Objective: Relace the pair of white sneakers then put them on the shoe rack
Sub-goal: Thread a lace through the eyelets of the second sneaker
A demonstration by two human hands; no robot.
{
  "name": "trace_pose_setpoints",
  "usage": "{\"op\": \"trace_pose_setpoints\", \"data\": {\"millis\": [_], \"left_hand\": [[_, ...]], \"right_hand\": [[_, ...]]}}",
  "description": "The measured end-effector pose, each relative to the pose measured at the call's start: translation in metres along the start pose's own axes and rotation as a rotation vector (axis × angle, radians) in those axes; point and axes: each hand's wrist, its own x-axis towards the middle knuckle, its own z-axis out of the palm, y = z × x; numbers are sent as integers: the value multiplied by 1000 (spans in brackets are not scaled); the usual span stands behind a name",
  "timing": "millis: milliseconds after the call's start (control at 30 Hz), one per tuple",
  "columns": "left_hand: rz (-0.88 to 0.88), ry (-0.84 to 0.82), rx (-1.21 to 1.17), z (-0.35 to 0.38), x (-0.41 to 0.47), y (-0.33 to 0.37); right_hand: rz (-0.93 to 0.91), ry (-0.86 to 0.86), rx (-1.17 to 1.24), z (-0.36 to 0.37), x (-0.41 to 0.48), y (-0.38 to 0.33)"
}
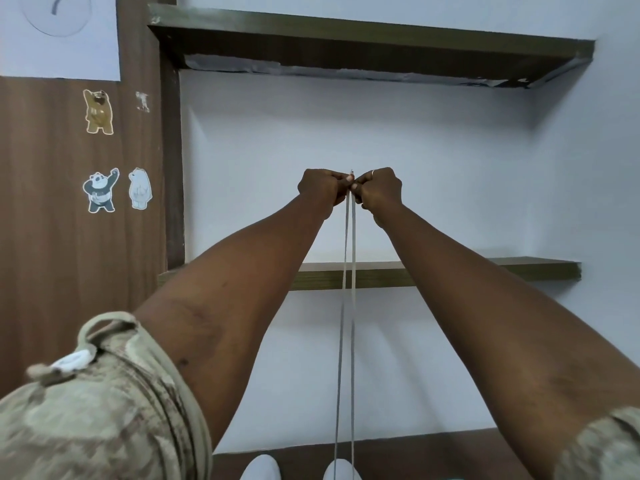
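Item 1, wall fittings: upper shelf and lower shelf, dark wood, fixed to a pale wall; alongside, a brown wooden panel bearing bear stickers
Item 2, footwear: left sneaker and right sneaker, white toe caps only, side by side at the bottom edge; the rest is cut off
Item 3, lace: pale and thin, two taut, near-parallel strands rising from the right sneaker, across the lower shelf, to the hands
Item 4, left hand: raised, fingers curled tight, pinching the lace top
Item 5, right hand: fingers curled likewise, pinching the same lace ends, meeting the left hand there; ring on one finger
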Motion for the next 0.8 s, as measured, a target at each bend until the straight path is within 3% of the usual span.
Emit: {"op": "trace_pose_setpoints", "data": {"millis": [133, 367, 533, 800], "left_hand": [[-77, 8, -13, 3, -3, 3], [-55, 136, 24, 8, -3, 6], [-72, 67, -17, 6, -4, 6], [-62, 104, 41, 8, -4, 9]], "right_hand": [[-66, -19, -83, -5, 2, 0], [-103, -98, -106, -8, -2, -9], [-50, -67, -46, -12, -1, -7], [-77, -47, -152, -12, 4, -12]]}}
